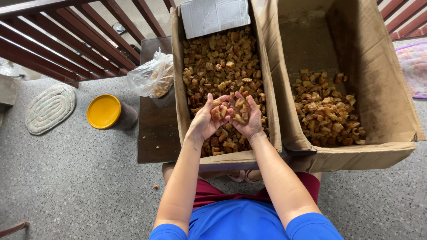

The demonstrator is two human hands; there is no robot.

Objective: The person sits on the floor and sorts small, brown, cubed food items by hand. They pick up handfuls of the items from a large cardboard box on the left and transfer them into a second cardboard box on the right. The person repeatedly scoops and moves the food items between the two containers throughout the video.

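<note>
A heap of brown chunks (231, 112), rough and amber-coloured like dried resin or crystallised pieces, lies cupped in both hands at the centre of the frame, just above the fuller cardboard box (184, 111) they seem to come from. The left hand (209, 119) and right hand (247, 116) are pressed side by side, palms up, fingers half curled into a shallow bowl, neither clenched nor flat. The step in hand looks like scooping or looking through a handful; moving it on would call for keeping the palms tight together so nothing slips between them. Right of centre stands a second cardboard box (382, 89), taller-walled and only partly filled with the same pieces at its near end. A white sheet of packing card (213, 15) lies over the far end of the fuller box, at the top of the frame. Left of the boxes a dark wooden tabletop (155, 129) carries a clear plastic bag (149, 78) with a few chunks inside. Further left on the speckled floor (75, 178) stand a yellow-lidded container (104, 112) and an oval mat (49, 108), below a reddish railing (66, 40).
</note>
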